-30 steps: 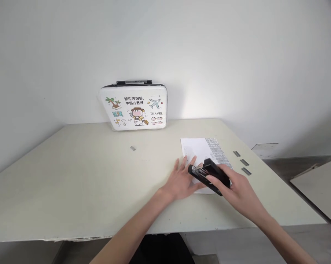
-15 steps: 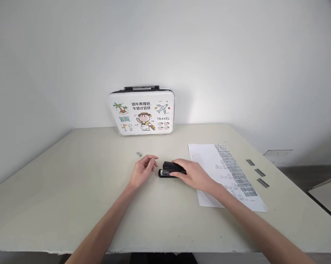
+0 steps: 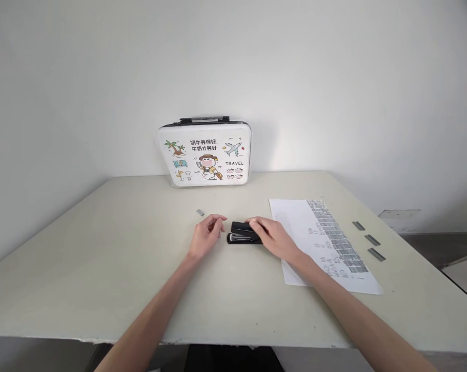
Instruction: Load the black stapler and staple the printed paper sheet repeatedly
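Under right hand [image 3: 275, 239], black stapler [image 3: 240, 233]

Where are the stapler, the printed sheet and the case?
stapler [image 3: 239, 229], head view, its black top arm.
printed sheet [image 3: 295, 212], head view, blank white part.
case [image 3: 205, 155], head view, illustrated front face.

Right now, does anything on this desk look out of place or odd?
Staples lie scattered: a lone strip left of the stapler, three strips beyond the paper. The paper sits askew on the table.
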`<state>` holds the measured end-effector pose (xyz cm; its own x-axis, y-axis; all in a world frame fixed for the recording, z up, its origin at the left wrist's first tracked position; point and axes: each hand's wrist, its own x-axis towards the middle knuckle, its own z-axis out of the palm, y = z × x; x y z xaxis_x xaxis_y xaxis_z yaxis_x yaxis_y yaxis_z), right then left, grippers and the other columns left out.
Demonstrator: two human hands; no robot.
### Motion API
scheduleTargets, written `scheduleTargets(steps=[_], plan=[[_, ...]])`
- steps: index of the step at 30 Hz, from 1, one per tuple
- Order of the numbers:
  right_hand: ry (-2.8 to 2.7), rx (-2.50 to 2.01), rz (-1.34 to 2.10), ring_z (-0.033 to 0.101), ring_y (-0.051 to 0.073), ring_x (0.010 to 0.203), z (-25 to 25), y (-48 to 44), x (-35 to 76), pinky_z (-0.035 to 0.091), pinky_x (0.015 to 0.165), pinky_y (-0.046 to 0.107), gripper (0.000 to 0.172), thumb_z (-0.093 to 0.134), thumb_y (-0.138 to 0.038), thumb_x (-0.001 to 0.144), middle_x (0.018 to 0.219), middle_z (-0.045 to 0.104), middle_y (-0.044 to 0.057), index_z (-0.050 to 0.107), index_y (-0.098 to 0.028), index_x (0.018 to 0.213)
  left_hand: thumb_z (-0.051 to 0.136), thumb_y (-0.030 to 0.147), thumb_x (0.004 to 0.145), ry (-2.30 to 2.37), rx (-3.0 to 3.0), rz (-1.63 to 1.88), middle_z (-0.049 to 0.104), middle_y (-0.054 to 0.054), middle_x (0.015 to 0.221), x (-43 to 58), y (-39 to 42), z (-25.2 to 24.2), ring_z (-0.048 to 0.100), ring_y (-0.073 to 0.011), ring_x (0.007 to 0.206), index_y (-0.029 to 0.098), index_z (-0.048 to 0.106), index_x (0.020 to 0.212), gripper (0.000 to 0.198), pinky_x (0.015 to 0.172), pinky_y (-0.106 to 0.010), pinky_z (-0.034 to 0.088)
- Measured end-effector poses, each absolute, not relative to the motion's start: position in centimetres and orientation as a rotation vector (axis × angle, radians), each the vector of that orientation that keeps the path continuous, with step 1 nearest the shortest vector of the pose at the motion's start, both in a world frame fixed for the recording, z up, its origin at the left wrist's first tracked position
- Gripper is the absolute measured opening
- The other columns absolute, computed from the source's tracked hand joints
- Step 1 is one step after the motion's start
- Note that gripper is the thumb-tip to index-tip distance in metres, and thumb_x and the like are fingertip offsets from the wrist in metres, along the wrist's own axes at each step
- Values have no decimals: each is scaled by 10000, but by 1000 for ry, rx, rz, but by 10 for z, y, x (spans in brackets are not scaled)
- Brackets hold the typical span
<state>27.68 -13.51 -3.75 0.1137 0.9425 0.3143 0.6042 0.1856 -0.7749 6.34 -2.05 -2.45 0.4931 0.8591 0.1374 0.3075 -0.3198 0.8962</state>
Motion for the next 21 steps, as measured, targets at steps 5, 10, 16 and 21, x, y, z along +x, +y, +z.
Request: scheduleTargets(steps=[5, 10, 16, 21], plan=[[-1395, -1571, 460, 732, 239, 1026, -49, -132, 283, 524, 931, 403, 347, 306, -403, 1104, 1071, 787, 34, 632, -284, 1104, 545, 465, 962, 969, 1854, 807, 647, -2, 743, 63, -22, -25, 565, -148, 628, 211, 723, 1015, 315, 604, -259, 448], [-1330, -1586, 470, 727, 228, 952, -59, -128, 288, 531, 890, 404, 270, 306, -302, 1067, 1021, 780, 25, 569, -285, 1126, 543, 459, 956, 977, 1848, 828, 650, -10, 737, 62, -22, -25, 571, -153, 628, 203, 722, 1008, 316, 604, -262, 460], [-1341, -1593, 490, 714, 228, 990, -63, -129, 289, 527, 903, 405, 274, 296, -281, 1049, 1042, 767, 34, 568, -281, 1083, 546, 422, 938, 1039, 1858, 899, 636, -7, 724, 63, -25, -22, 551, -161, 626, 207, 733, 972, 288, 610, -273, 440], [-1352, -1596, 457, 708, 230, 938, -55, -133, 287, 529, 858, 391, 321, 310, -427, 1091, 1052, 762, 48, 590, -271, 1069, 537, 343, 934, 1197, 1842, 1102, 577, 2, 731, 61, -29, -16, 498, -173, 665, 220, 713, 950, 215, 662, -288, 408]])
